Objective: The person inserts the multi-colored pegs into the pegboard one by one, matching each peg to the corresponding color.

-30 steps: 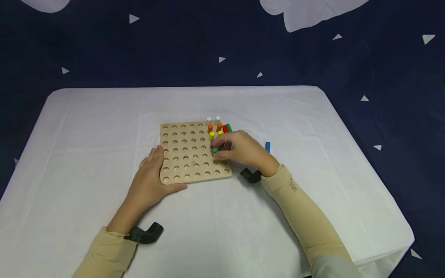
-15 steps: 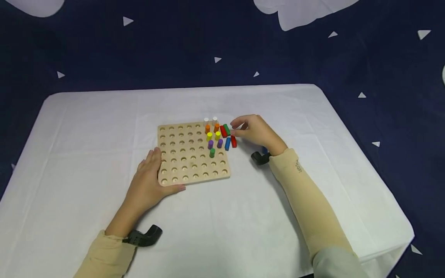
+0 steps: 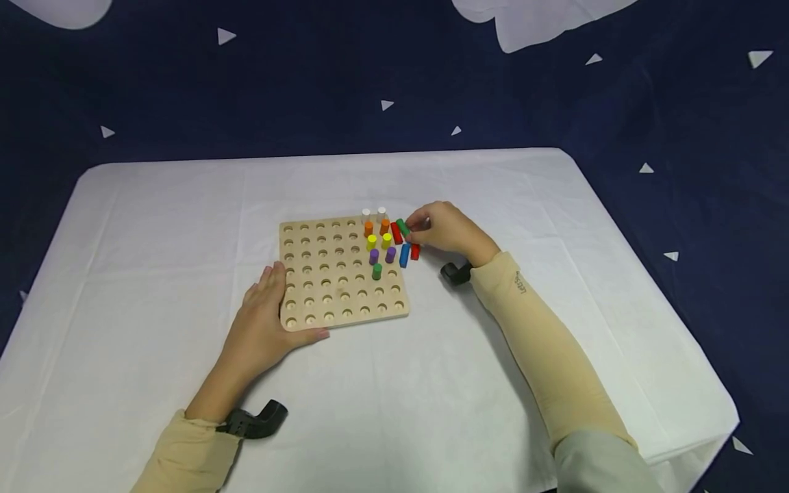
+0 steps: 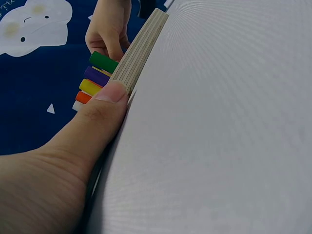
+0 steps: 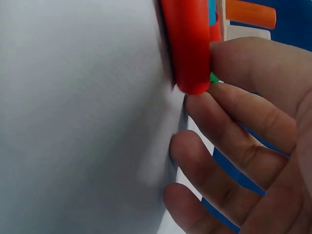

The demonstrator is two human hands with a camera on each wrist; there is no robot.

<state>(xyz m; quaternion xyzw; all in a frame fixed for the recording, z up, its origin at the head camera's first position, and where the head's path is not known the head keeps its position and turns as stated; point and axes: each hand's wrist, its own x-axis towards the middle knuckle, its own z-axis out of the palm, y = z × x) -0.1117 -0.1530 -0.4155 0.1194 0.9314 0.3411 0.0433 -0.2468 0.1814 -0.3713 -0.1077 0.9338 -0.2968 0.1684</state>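
Note:
A wooden pegboard (image 3: 333,281) lies on the white table. In its far right corner stand white (image 3: 366,213), orange (image 3: 368,228), yellow (image 3: 371,242) and purple pegs (image 3: 373,257) in pairs, plus one green peg (image 3: 377,271). Loose red (image 3: 396,233), blue (image 3: 404,255) and red pegs (image 3: 415,251) lie by the board's right edge. My right hand (image 3: 416,223) pinches the end of a loose green peg (image 3: 402,226); in the right wrist view a red peg (image 5: 187,44) lies just beyond the fingers (image 5: 243,112). My left hand (image 3: 271,311) rests flat at the board's near left corner, its thumb (image 4: 109,97) against the board's edge (image 4: 141,44).
The white cloth (image 3: 154,226) covers the whole table, with a dark blue backdrop (image 3: 185,82) behind. Black wrist mounts sit by the left sleeve (image 3: 259,418) and beside the right wrist (image 3: 456,272). The table's right edge (image 3: 690,342) drops off near my right elbow.
My right hand left the green peg standing in the board, moved back and right to the loose pegs, and now has its fingertips on the loose green one. The left hand stayed put.

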